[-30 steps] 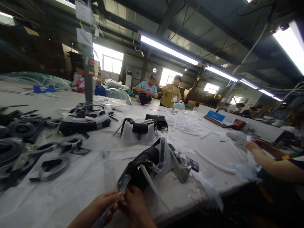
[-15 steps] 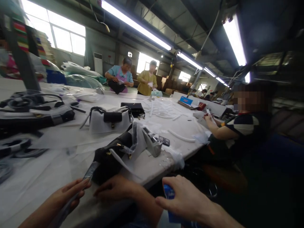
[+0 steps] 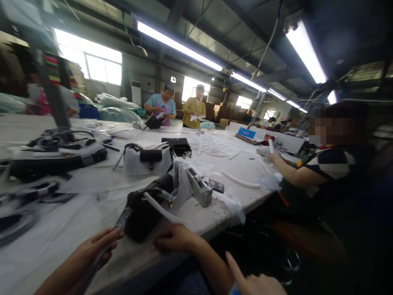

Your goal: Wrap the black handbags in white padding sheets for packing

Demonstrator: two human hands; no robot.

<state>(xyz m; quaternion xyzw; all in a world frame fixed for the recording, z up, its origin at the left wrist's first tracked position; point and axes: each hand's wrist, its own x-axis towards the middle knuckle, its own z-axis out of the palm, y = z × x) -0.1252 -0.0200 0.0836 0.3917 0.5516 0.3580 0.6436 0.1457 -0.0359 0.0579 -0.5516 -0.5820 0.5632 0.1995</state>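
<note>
My left hand is closed around a dark strap wrapped in clear plastic, which runs up to a black handbag. The bag lies tilted near the table's front edge, with gold fittings and a white strip across it. Just right of its lower end, my right hand rests low at the table edge, fingers loosely bent and partly in shadow. Nothing shows in it. Another person's hand enters at the bottom, one finger extended; a bit of something blue shows under it.
A tape dispenser and a dark phone-like object sit beyond the bag. Wrapped bags and coiled straps lie left on the white table. A seated co-worker is at the right; others stand across.
My right hand has drawn away from the bag toward the right. The other person's hand has dropped lower, its blue object now mostly out of frame. My left hand keeps the strap.
</note>
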